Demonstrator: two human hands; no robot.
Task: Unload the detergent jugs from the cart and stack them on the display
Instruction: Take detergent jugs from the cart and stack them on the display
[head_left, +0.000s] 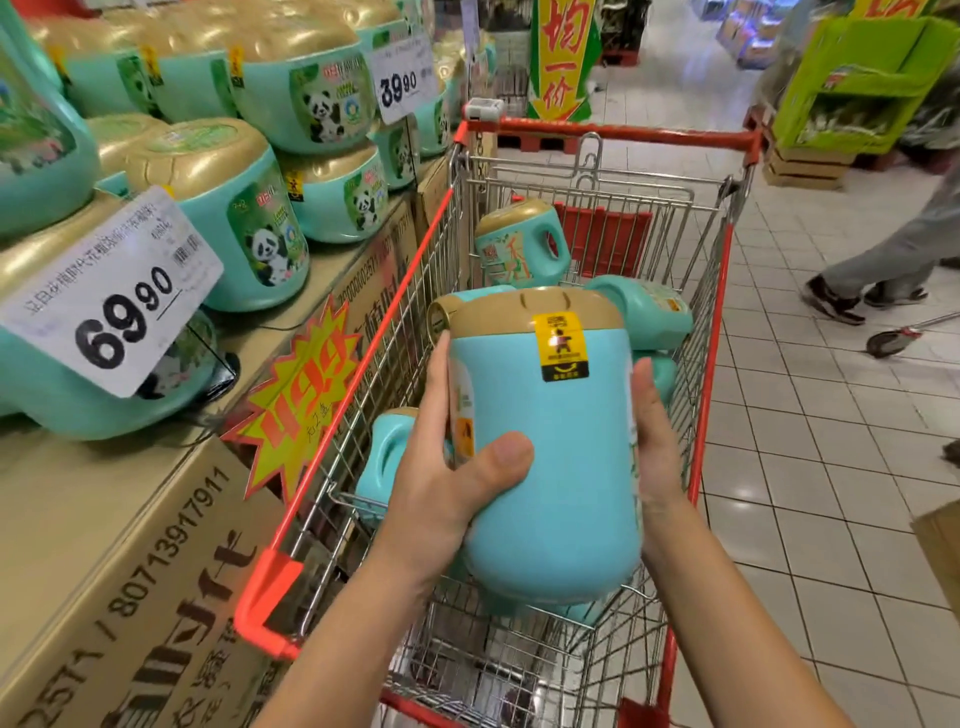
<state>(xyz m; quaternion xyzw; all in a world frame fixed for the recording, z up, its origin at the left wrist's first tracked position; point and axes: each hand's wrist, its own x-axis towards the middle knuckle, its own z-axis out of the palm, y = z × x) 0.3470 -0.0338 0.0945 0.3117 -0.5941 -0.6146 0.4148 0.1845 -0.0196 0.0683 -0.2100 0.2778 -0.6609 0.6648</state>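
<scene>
A turquoise detergent jug (550, 457) with a gold top and a yellow sticker hangs above the red wire cart (613, 130). My left hand (447, 467) grips its left side, thumb curled across the front. My right hand (657, 447) presses flat against its right side, fingers straight. Several more jugs lie in the cart: one near the far end (519, 244), one on its side at the right (649, 306), one at the left wall (387, 457). The display (218, 218) on the left holds stacked jugs with panda labels on cardboard boxes (130, 545).
Price cards reading 69.90 (111, 291) and 39.90 (402, 78) hang from the display. A starburst tag (296, 400) is stuck to the box front. A person's legs (883, 260) cross the tiled aisle at right. A green stand (857, 83) is at the far right.
</scene>
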